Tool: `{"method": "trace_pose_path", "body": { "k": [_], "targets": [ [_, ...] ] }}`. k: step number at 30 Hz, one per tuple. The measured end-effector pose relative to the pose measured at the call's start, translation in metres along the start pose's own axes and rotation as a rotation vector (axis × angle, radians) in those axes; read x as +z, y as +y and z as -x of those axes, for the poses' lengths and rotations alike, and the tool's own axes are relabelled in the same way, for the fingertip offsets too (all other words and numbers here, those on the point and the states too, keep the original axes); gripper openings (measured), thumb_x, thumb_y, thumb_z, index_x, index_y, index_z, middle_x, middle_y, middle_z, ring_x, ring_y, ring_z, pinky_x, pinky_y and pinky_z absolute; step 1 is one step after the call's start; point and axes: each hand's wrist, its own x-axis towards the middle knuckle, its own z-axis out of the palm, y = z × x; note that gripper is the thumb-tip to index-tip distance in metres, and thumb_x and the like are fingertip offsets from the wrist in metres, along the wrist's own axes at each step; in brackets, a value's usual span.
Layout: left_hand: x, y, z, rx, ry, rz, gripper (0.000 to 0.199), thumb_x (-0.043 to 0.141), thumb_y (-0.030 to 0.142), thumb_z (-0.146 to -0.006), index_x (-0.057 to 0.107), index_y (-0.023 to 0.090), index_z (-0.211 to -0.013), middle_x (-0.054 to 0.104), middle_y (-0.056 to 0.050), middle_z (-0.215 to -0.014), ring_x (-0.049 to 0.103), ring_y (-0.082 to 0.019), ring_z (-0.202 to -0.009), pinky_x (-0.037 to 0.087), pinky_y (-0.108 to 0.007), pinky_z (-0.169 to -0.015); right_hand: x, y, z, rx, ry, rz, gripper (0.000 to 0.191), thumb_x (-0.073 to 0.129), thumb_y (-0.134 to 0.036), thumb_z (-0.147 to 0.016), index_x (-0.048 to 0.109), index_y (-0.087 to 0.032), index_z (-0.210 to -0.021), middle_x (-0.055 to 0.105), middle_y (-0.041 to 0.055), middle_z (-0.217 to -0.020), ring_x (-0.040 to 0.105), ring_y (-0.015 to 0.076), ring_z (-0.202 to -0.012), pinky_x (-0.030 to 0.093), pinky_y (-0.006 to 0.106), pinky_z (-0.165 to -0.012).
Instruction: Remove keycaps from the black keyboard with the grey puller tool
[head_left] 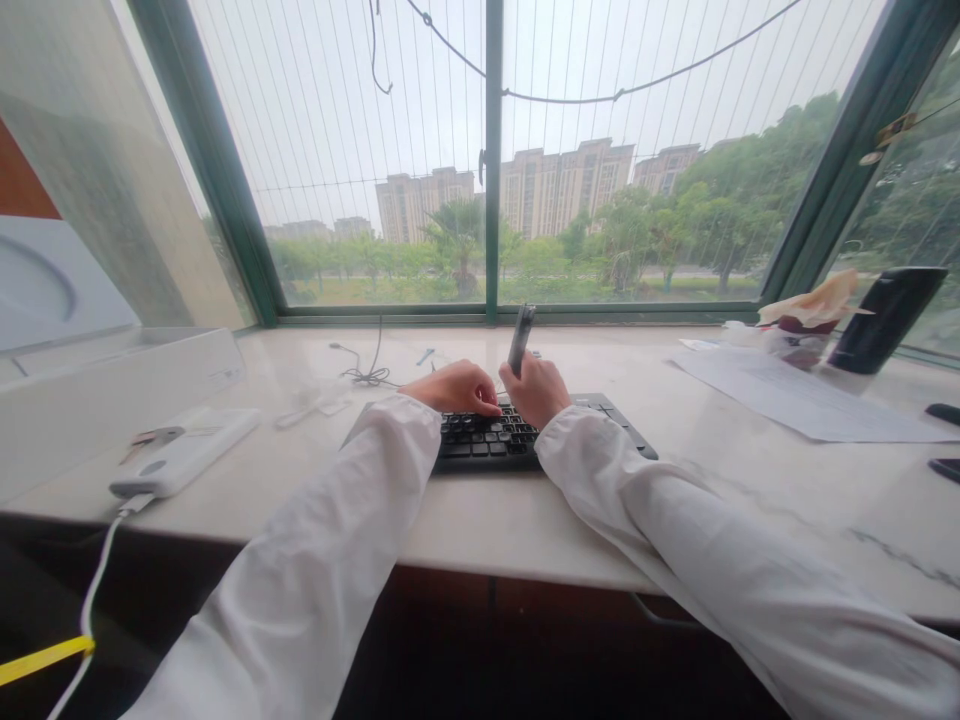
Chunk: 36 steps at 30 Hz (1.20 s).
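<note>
A black keyboard (pixel 487 450) lies on the white marble-patterned counter (pixel 480 520), some of its keys hidden by my hands. My left hand (pixel 459 388) rests over its upper left part, fingers curled down with the fingertips at the keys; whether they hold something small I cannot make out. Above the keyboard's middle, my right hand (pixel 536 388) is wrapped round a dark, slim tool (pixel 522 338) that points up towards the window. The tool's lower end is hidden by the hand.
At left are a white power bank (pixel 187 450) with a cable and keys (pixel 154 437), and a white box (pixel 112 400). Behind the keyboard lies a thin cable (pixel 367 375). Paper sheets (pixel 810 395) and a black cylinder (pixel 889 318) occupy the right side, before the window.
</note>
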Motion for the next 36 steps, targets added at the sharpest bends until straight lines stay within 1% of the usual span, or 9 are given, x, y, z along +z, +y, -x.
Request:
{"method": "trace_pose_path", "body": {
  "k": [4,11,17,20,23,26,28,31,36],
  "targets": [
    [-0.005,0.003,0.003,-0.019,-0.040,0.065,0.031,0.066,0.048,-0.074,0.074,0.019,-0.084,0.072,-0.002,-0.075,0.062,-0.011,-0.066,0.041,-0.020,-0.059,-0.001,0.012,-0.004,0.001,0.036,-0.011,0.031,0.036,-0.036,-0.092,0.060,-0.017,-0.095,0.069,0.0099,-0.083,0.062,0.0234,-0.077,0.035,0.029,-0.063],
    [-0.011,0.003,0.008,-0.018,-0.074,0.072,0.031,0.064,0.046,-0.077,0.075,0.021,-0.091,0.072,-0.002,-0.080,0.063,-0.012,-0.070,0.043,-0.020,-0.061,0.004,0.012,-0.001,-0.086,-0.088,-0.139,0.026,0.041,-0.035,-0.091,0.060,-0.017,-0.089,0.069,0.0075,-0.080,0.061,0.0199,-0.073,0.039,0.027,-0.066],
    [-0.013,0.009,0.008,-0.019,-0.061,0.064,0.036,0.061,0.049,-0.078,0.073,0.020,-0.095,0.072,-0.002,-0.085,0.063,-0.012,-0.070,0.041,-0.019,-0.060,0.006,0.012,-0.001,-0.109,-0.106,-0.149,0.025,0.044,-0.035,-0.090,0.061,-0.018,-0.086,0.070,0.0068,-0.081,0.063,0.0202,-0.079,0.040,0.026,-0.069],
    [-0.012,0.009,0.007,-0.008,-0.019,-0.001,0.030,0.055,0.040,-0.082,0.073,0.022,-0.098,0.072,-0.001,-0.083,0.061,-0.011,-0.067,0.040,-0.020,-0.061,0.007,0.012,-0.001,-0.132,-0.117,-0.201,0.024,0.047,-0.038,-0.090,0.061,-0.019,-0.083,0.070,0.0052,-0.078,0.064,0.0190,-0.076,0.041,0.025,-0.067],
    [-0.013,0.006,0.005,-0.008,0.016,-0.056,0.027,0.052,0.029,-0.081,0.074,0.024,-0.097,0.071,0.001,-0.079,0.059,-0.011,-0.065,0.039,-0.020,-0.062,0.007,0.012,0.000,-0.143,-0.152,-0.283,0.028,0.048,-0.043,-0.091,0.060,-0.020,-0.083,0.069,0.0026,-0.069,0.065,0.0171,-0.072,0.042,0.024,-0.065],
    [-0.016,0.006,0.006,-0.006,-0.003,-0.051,0.029,0.049,0.025,-0.080,0.074,0.025,-0.095,0.070,0.002,-0.080,0.058,-0.011,-0.067,0.038,-0.020,-0.063,0.006,0.010,0.002,-0.133,-0.166,-0.321,0.030,0.049,-0.045,-0.091,0.060,-0.019,-0.083,0.068,0.0011,-0.064,0.066,0.0161,-0.069,0.042,0.023,-0.066],
    [-0.018,0.008,0.009,-0.014,-0.038,-0.032,0.027,0.051,0.029,-0.081,0.073,0.025,-0.095,0.070,0.002,-0.080,0.058,-0.011,-0.067,0.038,-0.020,-0.062,0.006,0.009,0.003,-0.129,-0.163,-0.316,0.027,0.050,-0.043,-0.091,0.061,-0.019,-0.083,0.069,0.0010,-0.066,0.065,0.0157,-0.068,0.042,0.022,-0.065],
    [-0.019,0.011,0.012,-0.022,-0.075,0.016,0.029,0.058,0.044,-0.078,0.073,0.023,-0.092,0.071,0.001,-0.083,0.059,-0.011,-0.067,0.038,-0.020,-0.062,0.004,0.006,0.005,-0.140,-0.143,-0.267,0.025,0.050,-0.040,-0.090,0.062,-0.019,-0.084,0.070,0.0018,-0.070,0.064,0.0159,-0.068,0.040,0.023,-0.062],
    [-0.015,0.009,0.011,-0.010,-0.027,0.036,0.031,0.066,0.050,-0.072,0.074,0.022,-0.085,0.071,0.000,-0.079,0.060,-0.011,-0.067,0.038,-0.020,-0.063,0.004,0.004,0.007,-0.155,-0.109,-0.222,0.023,0.049,-0.038,-0.089,0.063,-0.019,-0.087,0.070,0.0025,-0.074,0.064,0.0170,-0.072,0.039,0.024,-0.063]
  ]
}}
